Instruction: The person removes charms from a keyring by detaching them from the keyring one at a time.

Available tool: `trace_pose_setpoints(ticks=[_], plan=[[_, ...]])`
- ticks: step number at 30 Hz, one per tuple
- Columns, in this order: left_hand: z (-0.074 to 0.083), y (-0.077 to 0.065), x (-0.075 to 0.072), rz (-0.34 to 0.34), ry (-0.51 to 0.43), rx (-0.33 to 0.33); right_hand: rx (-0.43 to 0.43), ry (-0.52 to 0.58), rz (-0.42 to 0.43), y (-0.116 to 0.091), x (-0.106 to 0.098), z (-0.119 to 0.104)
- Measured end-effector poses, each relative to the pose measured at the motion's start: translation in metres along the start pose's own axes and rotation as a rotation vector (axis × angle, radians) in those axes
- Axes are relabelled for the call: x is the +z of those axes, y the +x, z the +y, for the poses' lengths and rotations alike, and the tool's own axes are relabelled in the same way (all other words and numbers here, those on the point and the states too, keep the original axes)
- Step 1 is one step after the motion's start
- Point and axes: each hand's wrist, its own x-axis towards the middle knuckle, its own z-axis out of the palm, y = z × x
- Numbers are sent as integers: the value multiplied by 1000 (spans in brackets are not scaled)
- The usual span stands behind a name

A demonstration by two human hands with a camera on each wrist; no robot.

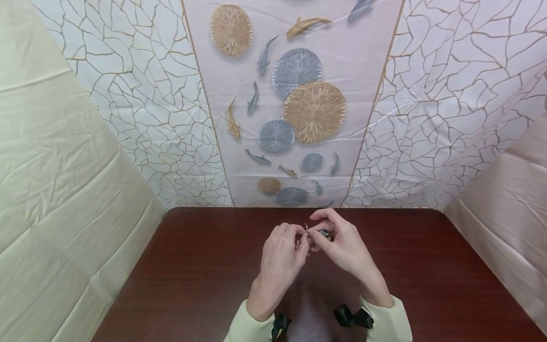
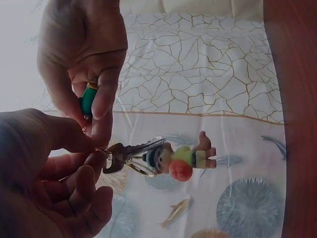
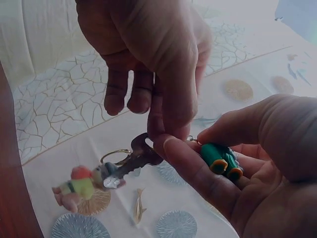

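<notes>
Thumb and fingertips of my left hand [image 1: 279, 256] pinch beside a metal key [image 2: 116, 157], right at the small links near its head. My right hand [image 1: 344, 242] meets it fingertip to fingertip and holds a small green figurine charm [image 3: 214, 154] with orange-edged feet, partly hidden in the palm and fingers. From the left fingers hang the key, a gold-coloured ring [image 3: 110, 156] and a small figurine [image 2: 184, 154] in a yellow shirt with a red round piece. The exact link between the fingertips is hidden. Both hands are raised above the table.
Below the hands lies a dark red-brown table [image 1: 205, 275]. A patterned cloth [image 1: 295, 114] with fish and round motifs hangs behind its far edge. Pale cloth panels stand at the left [image 1: 64, 190] and right [image 1: 508, 190]. Black straps [image 1: 352, 317] sit at the sleeve cuffs.
</notes>
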Motion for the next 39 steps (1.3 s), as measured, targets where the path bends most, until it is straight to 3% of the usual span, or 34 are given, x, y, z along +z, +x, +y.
trace_pose_setpoints(ticks=[3, 10, 13, 18, 23, 27, 33, 36, 39], plan=[[-3, 0, -1, -5, -25, 39, 0, 32, -5, 0, -1, 0], [-9, 2, -8, -128, -271, 61, 18, 130, -13, 0, -6, 1], [-10, 3, -9, -139, -322, 73, 20, 131, -19, -1, -7, 1], [-10, 2, -10, -105, -338, 110, -16, 76, -13, -3, -8, -1], [-11, 3, -10, -50, -302, 187, -73, -56, -2, -7, -8, -5], [-13, 4, -11, -25, -300, 249, -174, -166, 16, -10, -9, -6], [-16, 6, -12, -6, -323, 322, -305, -233, 65, -12, -10, -6], [-17, 7, -11, 3, -328, 342, -309, -237, 87, -11, -10, -7], [-17, 7, -10, 16, -322, 364, -237, -149, 60, -10, -9, -6]])
